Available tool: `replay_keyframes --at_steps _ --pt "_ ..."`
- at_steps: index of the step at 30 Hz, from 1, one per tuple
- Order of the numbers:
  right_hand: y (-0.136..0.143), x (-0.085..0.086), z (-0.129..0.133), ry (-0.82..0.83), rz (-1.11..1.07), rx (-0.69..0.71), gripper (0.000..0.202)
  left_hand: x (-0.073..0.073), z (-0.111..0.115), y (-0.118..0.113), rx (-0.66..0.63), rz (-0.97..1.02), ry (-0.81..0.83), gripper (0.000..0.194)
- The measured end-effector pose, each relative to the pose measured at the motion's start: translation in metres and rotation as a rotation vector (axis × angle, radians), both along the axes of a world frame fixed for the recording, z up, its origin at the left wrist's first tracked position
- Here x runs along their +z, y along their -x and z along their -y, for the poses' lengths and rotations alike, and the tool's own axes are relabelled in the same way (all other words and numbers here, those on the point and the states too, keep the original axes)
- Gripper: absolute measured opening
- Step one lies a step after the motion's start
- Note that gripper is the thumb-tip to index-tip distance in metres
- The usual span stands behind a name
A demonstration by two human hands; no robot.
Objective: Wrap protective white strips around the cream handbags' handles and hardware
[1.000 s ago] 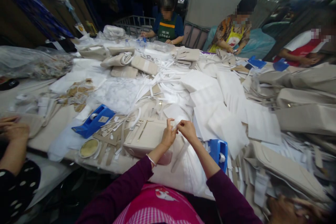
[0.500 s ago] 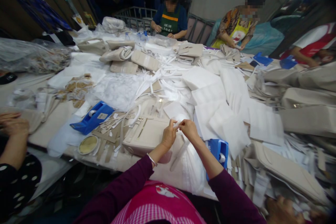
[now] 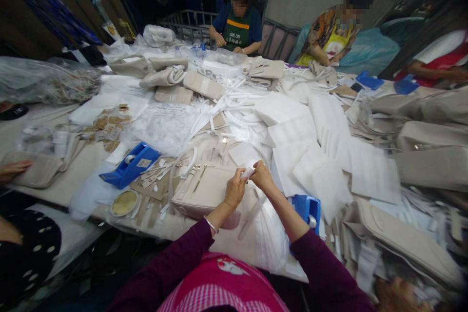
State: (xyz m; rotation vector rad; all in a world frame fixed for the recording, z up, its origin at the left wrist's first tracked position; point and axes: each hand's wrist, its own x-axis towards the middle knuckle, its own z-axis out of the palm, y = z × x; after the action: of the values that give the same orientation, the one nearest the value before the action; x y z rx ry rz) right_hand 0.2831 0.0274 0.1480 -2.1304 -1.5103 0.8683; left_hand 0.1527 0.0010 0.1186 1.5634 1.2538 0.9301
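Observation:
A cream handbag with a gold zip lies on the table in front of me. Over its right end, my left hand is closed on a small white wrap, which looks like foam or paper. My right hand pinches at the right end of the same wrap. The wrap seems to go round a strap or handle, but the fingers hide most of it. Below my right hand, a translucent white bundle lies at the table edge.
Blue tape dispensers stand to the left and right. White foam sheets lie beyond my right hand. Several people work around the table, with a hand at far left and another at lower right.
My right hand has risen slightly, and more of the white wrap shows between my hands. At far left, the other person's hand has moved back, uncovering a beige piece.

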Motion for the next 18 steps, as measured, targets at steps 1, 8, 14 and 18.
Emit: replay_keyframes --at_steps 1,8,14,18 --pt "0.0 -0.001 -0.002 0.02 0.031 0.017 0.048 0.0 0.0 0.0 -0.007 -0.015 -0.003 0.023" --pt "-0.001 -0.018 -0.007 -0.095 -0.134 -0.061 0.047 -0.006 -0.008 0.004 0.021 0.104 0.058 0.024" --pt "0.004 -0.033 0.015 -0.269 -0.43 -0.236 0.032 -0.011 -0.011 0.005 0.077 0.266 0.138 0.029" --pt "0.018 -0.027 0.028 -0.332 -0.515 -0.253 0.032 -0.008 -0.008 0.004 0.093 0.191 0.091 0.03"
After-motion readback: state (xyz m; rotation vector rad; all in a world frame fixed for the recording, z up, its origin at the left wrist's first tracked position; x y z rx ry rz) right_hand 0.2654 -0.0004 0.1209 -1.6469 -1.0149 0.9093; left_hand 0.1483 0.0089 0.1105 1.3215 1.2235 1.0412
